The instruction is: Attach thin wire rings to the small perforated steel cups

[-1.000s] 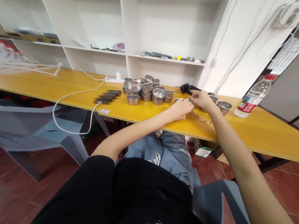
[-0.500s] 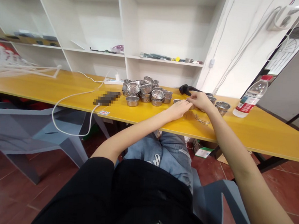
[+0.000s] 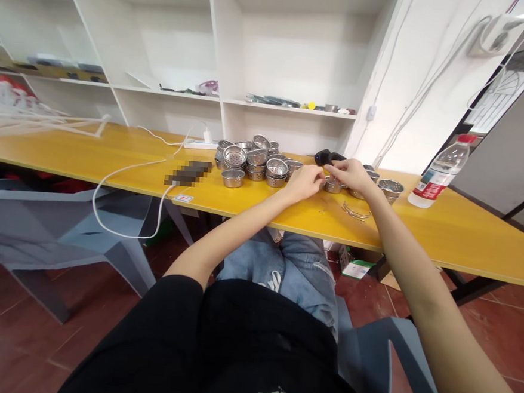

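My left hand is above the table beside the pile of perforated metal strainer cups. Its fingers are curled in, and whatever they hold is hidden. Just to its right, my right hand has thumb and fingers pinched together; anything between them is too small to name. Below its fingers a single strainer cup stands on the table. Thin curved metal wires lie nearer the front edge. Another strainer cup stands to the right, with more partly behind my right hand and wrist.
The yellow table carries a water bottle on the right and a black object at the back. A white cable loops over the front edge at left. White shelves rise behind. Grey chair at left.
My left hand has moved left, away from my right hand, toward the pile. The cup below my right hand now shows more fully. My right hand has shifted only slightly.
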